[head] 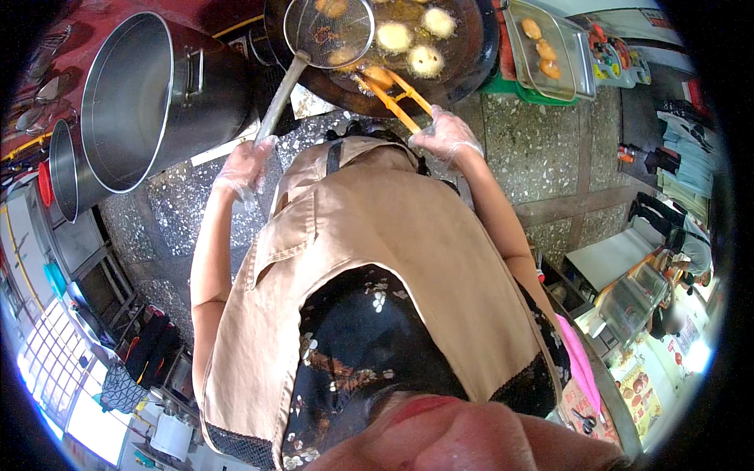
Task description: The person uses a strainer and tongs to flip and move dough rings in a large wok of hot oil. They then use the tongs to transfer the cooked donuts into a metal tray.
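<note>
My left hand [242, 168], in a clear plastic glove, grips the metal handle of a mesh skimmer [283, 97]. The skimmer's round basket is over the left part of a dark wok [482, 65] of hot oil, and browned pieces show in or through its mesh. Also gloved, my right hand [449, 136] holds yellow-orange tongs [396, 107]. Their tips reach to a golden-brown fried piece [378, 76] beside the basket's lower edge; whether they pinch it I cannot tell. Several pale, round pieces of dough [393, 37] float in the oil to the right.
Left of the wok stands a large metal stockpot [126, 106], with a smaller pot [63, 171] behind. At the right, a tray [542, 70] holds several fried pieces. Beneath is a speckled tile floor [524, 141]. A person [695, 241] is at the far right.
</note>
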Tool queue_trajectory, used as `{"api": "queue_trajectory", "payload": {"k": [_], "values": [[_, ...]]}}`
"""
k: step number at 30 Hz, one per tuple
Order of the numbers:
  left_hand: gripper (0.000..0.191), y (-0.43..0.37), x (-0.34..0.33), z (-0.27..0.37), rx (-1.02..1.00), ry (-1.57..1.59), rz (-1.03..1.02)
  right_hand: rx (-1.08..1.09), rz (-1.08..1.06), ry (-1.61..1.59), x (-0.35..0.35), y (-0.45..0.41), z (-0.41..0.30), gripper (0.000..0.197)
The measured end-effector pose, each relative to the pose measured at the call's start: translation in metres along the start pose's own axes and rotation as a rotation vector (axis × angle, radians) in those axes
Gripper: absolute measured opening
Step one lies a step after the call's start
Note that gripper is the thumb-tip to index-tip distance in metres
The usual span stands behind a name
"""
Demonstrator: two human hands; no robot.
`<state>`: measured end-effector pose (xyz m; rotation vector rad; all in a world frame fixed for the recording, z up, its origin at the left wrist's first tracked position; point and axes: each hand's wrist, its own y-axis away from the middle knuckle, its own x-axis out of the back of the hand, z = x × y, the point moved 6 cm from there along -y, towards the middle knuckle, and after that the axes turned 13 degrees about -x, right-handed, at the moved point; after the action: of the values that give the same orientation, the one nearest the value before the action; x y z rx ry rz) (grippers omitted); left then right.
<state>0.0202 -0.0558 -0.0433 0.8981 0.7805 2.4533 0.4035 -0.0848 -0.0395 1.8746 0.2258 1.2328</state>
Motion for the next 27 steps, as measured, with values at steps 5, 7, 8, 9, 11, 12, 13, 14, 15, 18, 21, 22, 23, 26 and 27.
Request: {"api": "queue_trajectory", "payload": {"k": [5, 7, 8, 9, 11, 12, 13, 14, 15, 18, 21, 22, 23, 26, 27], "values": [[0.051, -0.001, 0.001, -0.001, -0.011, -0.001, -0.012, 0.008, 0.048, -0.003, -0.001, 0.002, 0.002, 0.069], [0.051, 0.001, 0.002, 0.002, 0.015, 0.001, 0.000, 0.000, 0.028, -0.012, -0.001, 0.003, 0.001, 0.068], [0.051, 0.001, 0.001, 0.001, 0.015, 0.002, -0.001, 0.000, 0.035, -0.012, -0.001, 0.004, 0.002, 0.068], [0.051, 0.001, 0.000, 0.000, 0.020, 0.005, 0.001, 0.000, 0.042, -0.012, 0.000, 0.004, 0.002, 0.069], [0.051, 0.000, -0.001, -0.001, 0.026, 0.009, 0.003, -0.001, 0.054, -0.014, -0.001, 0.004, 0.002, 0.069], [0.051, 0.000, -0.002, -0.002, 0.036, 0.021, 0.009, -0.002, 0.065, -0.016, 0.000, 0.004, 0.002, 0.069], [0.051, 0.000, -0.004, -0.004, 0.046, 0.033, 0.015, -0.002, 0.065, -0.016, 0.000, 0.004, 0.002, 0.069], [0.051, 0.000, -0.005, -0.004, 0.047, 0.033, 0.014, -0.015, 0.048, -0.019, 0.000, 0.004, 0.002, 0.070], [0.051, 0.000, -0.005, -0.004, 0.032, 0.041, 0.031, -0.028, 0.032, -0.022, -0.001, 0.004, 0.003, 0.071], [0.050, -0.001, -0.008, -0.007, -0.017, 0.042, 0.056, -0.039, 0.013, -0.018, -0.002, 0.003, 0.003, 0.073], [0.048, -0.008, -0.018, -0.029, -0.100, 0.080, 0.076, -0.023, 0.011, -0.019, 0.000, 0.005, 0.001, 0.074], [0.047, -0.011, -0.020, -0.036, -0.150, 0.125, 0.085, -0.022, 0.010, -0.019, -0.001, 0.003, 0.002, 0.074], [0.047, -0.009, -0.023, -0.035, -0.150, 0.123, 0.082, -0.017, 0.026, -0.011, -0.004, 0.001, 0.003, 0.075], [0.043, -0.006, -0.033, -0.038, -0.154, 0.272, 0.100, -0.023, 0.036, -0.008, -0.004, 0.001, 0.002, 0.077], [0.040, -0.012, -0.039, -0.047, -0.189, 0.299, 0.141, -0.032, 0.034, -0.006, -0.003, 0.003, 0.002, 0.078]]}}
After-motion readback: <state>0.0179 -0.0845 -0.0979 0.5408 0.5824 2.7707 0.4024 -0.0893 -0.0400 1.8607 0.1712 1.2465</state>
